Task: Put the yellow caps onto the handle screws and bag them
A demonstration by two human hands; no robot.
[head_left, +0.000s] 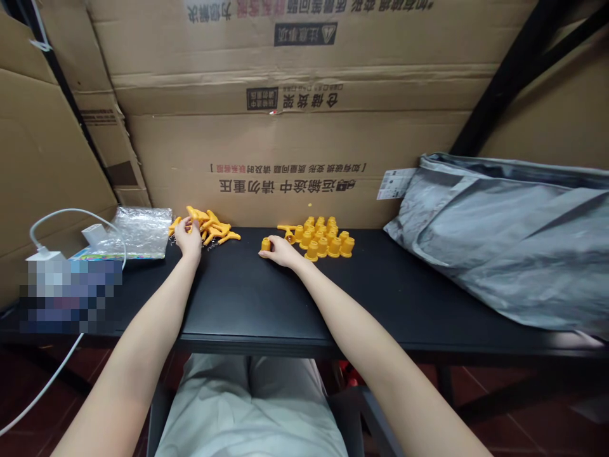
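Observation:
At the left, my left hand [189, 240] reaches into a pile of yellow branched plastic pieces [216, 228], its fingers closed around one of them. Small metal bits, perhaps springs, show among the pile; they are too small to make out. My right hand [281, 251] grips a yellow cup-shaped plastic piece [266, 244] standing upright on the black table [247, 298]. Just right of that hand stand several like yellow cup-shaped pieces [322, 245], grouped closely in rows. A yellow T-shaped piece [288, 231] lies by the group's left edge.
A grey fabric bag [495, 241] takes up the table's right side. Bubble wrap [143, 230] lies at the left, near a white charger [47, 270] with its cable. Cardboard [285, 139] walls the back, and black frame bars [504, 82] slant at the right.

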